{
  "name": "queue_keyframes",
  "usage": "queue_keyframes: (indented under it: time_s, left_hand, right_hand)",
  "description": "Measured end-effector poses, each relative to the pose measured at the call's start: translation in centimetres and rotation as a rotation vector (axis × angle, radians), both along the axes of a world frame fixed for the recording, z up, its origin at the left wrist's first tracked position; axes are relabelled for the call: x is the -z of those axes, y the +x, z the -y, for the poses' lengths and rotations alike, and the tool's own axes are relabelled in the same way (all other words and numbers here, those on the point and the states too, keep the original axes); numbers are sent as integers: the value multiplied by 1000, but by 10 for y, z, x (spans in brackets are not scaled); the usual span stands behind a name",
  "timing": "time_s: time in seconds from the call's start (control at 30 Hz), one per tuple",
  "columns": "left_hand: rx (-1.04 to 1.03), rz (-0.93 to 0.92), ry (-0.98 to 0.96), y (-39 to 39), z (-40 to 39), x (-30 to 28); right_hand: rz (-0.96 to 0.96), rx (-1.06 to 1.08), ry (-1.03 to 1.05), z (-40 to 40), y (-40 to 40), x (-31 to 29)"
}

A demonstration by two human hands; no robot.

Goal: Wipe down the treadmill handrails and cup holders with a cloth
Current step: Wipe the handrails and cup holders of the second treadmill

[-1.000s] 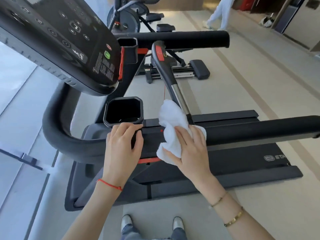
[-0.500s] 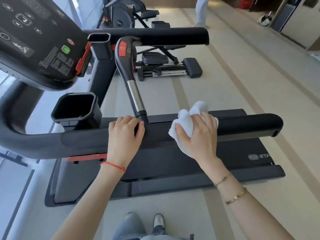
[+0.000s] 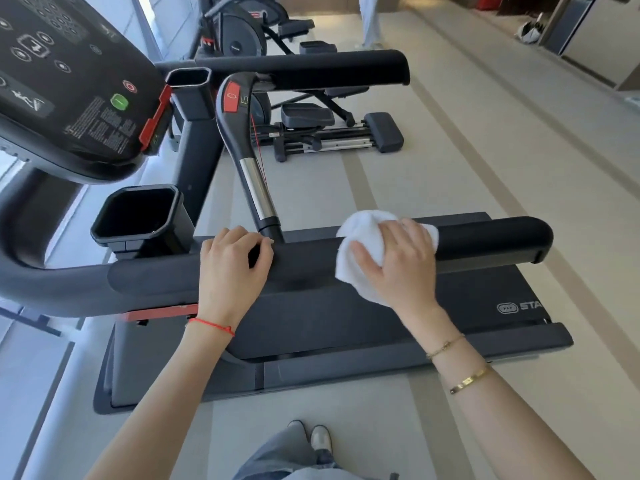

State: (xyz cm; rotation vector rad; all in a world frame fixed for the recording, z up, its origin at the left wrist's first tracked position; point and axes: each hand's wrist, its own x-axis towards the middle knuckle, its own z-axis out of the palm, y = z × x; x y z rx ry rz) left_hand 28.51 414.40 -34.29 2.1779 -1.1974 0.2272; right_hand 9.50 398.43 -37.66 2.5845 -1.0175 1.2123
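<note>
The person stands beside a treadmill, both hands on the near handrail (image 3: 485, 237), a black padded bar that runs across the view. The right hand (image 3: 398, 261) presses a bunched white cloth (image 3: 360, 233) onto the top of that rail, fingers curled over the cloth and thumb along its near side, so the cloth is wrapped partly over the bar between the hand and the padding. The left hand (image 3: 232, 268) grips the same rail further left, fingers curled over its far edge, right at the base of the pulse-grip bar (image 3: 254, 181) with its chrome section and red button. Just left of that hand sits the near cup holder (image 3: 138, 216), a deep black square pocket, and a second cup holder (image 3: 188, 88) shows beyond it beside the console (image 3: 69, 81). The far handrail (image 3: 311, 67) lies parallel, well apart from the hands. A red string bracelet (image 3: 211, 325) circles the left wrist; two gold bracelets (image 3: 469, 379) sit on the right forearm. Below the rail lies the running belt (image 3: 346, 317), and the person's shoes (image 3: 320, 438) stand on the pale floor beside the deck
</note>
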Motion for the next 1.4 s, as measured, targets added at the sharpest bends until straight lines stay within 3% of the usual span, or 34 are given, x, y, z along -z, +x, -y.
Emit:
queue_keyframes:
  time_s: [0.23, 0.57, 0.7, 1.0, 1.27, 1.4]
  left_hand:
    - [35, -39, -32, 0, -1, -2]
    - [92, -97, -20, 0, 5, -8]
    - [209, -145, -24, -6, 12, -13]
    - [410, -198, 24, -31, 43, -20]
    - [521, -191, 27, -59, 79, -19]
    - [581, -164, -34, -89, 105, -25]
  right_hand:
    - [85, 182, 151, 30, -32, -6]
    - [5, 17, 95, -22, 29, 0]
    - [-15, -18, 66, -14, 11, 2]
    - [-22, 171, 186, 26, -45, -1]
    - [110, 225, 363, 78, -102, -11]
    - [204, 301, 296, 85, -138, -15]
